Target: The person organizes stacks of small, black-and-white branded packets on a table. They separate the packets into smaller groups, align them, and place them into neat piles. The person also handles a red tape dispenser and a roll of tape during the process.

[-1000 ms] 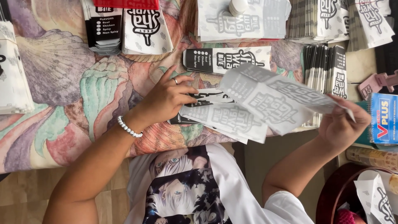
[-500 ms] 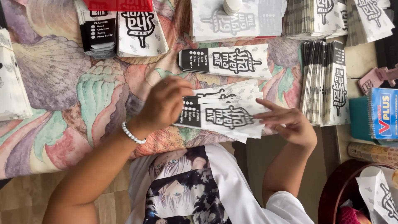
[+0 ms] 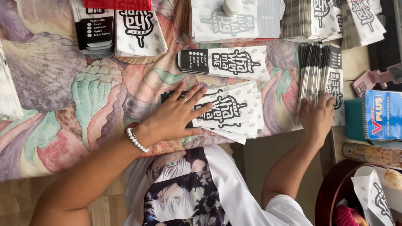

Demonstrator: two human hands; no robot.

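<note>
My left hand (image 3: 176, 117), with a ring and a pearl bracelet, lies flat with fingers spread on a folded white paper sleeve with black lettering (image 3: 228, 111) at the table's near edge. My right hand (image 3: 317, 117) rests with its fingers on the near end of a fanned stack of the same flat paper sleeves (image 3: 320, 77) to the right. Another folded sleeve (image 3: 226, 62) lies just beyond the one under my left hand.
More stacks of sleeves (image 3: 119, 27) line the far side of the table, which is covered by a floral cloth (image 3: 63, 92). A white bottle cap (image 3: 231, 6) sits on a flat sheet. A blue notebook (image 3: 381, 115) and pink tool (image 3: 372, 79) lie right. A round basket (image 3: 335, 192) stands lower right.
The paper sleeve that both hands held up has been folded and pressed flat on the table by my left hand. My right hand let go and moved right onto the fanned stack.
</note>
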